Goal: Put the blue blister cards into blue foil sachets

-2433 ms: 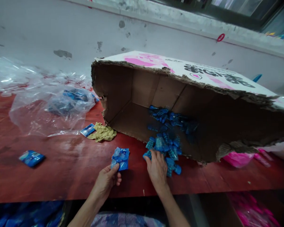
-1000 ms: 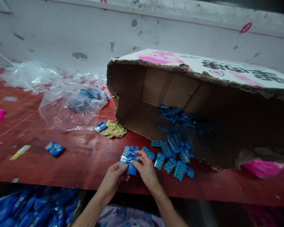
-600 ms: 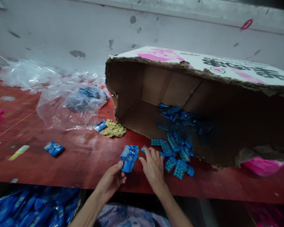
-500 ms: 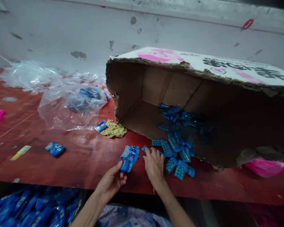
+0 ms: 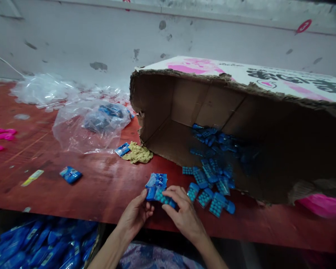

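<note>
Between thumb and fingers, my left hand (image 5: 138,209) grips a small fan of blue printed packets (image 5: 156,180) just over the red table. My right hand (image 5: 182,207) is closed on a clear box of turquoise beads (image 5: 161,197) with a blue cap, held against the packets' lower right side. Several similar bead boxes (image 5: 217,203) lie just right of that hand, at the mouth of a cardboard box (image 5: 182,101) on its side. More of them (image 5: 212,136) sit inside, where the far right is dark.
Left of the box lie a crumpled yellow cloth (image 5: 140,152), a blue packet (image 5: 122,149) and a clear plastic bag (image 5: 86,130). Another packet stack (image 5: 70,174) rests farther left on the red table (image 5: 100,190). Below its edge is a container of blue packages (image 5: 44,239).
My right hand has picked up a bead box from the table and brought it left to the packets. My left hand still holds them.
</note>
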A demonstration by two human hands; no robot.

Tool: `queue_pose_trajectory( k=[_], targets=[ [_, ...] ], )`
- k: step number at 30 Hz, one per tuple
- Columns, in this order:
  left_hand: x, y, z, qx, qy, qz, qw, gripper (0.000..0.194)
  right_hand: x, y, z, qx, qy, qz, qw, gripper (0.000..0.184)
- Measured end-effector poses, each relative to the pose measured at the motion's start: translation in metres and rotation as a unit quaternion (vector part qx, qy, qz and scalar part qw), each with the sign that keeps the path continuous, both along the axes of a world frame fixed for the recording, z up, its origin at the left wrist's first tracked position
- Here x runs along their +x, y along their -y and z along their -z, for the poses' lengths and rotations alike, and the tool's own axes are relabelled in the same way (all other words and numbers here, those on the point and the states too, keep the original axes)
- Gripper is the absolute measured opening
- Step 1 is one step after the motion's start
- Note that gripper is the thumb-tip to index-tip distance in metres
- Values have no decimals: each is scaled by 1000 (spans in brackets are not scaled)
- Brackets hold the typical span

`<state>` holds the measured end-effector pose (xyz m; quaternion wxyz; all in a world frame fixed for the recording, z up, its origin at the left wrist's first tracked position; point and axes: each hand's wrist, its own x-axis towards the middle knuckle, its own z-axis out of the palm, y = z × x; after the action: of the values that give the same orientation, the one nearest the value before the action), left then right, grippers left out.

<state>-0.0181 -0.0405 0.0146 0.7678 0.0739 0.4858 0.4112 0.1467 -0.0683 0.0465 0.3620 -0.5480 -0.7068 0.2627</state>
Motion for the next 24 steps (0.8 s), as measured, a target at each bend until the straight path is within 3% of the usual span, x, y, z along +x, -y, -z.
queue_pose_trajectory(
  k=[12, 24],
  targets=[
    [-5, 2, 6, 25, 15, 1, 1000, 18, -7, 9, -2, 45, 142, -3, 989, 30],
    [-8, 3, 9, 62, 21, -2, 998, 21, -9, 12, -2, 14, 94, -9, 995, 33]
  ],
)
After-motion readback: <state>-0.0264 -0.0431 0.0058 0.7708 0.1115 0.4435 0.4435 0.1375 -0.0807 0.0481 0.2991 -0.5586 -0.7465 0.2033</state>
